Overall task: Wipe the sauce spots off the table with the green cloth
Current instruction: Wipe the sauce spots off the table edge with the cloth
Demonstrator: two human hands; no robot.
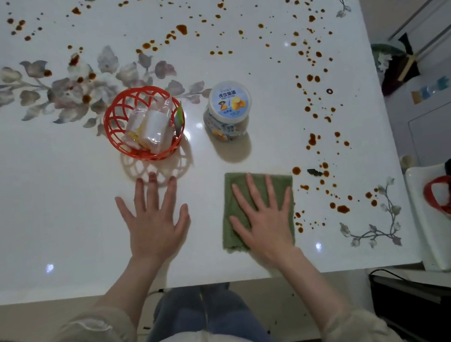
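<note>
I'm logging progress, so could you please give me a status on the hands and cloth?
Left hand flat on table, empty. Right hand flat on green cloth. Sauce spots unwiped, right and far side. Basket and jar ahead.

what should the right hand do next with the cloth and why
Probably slide the green cloth rightward under the flat right hand: the nearest sauce spots lie just past its right edge, and the table near the left hand looks clean.
</note>
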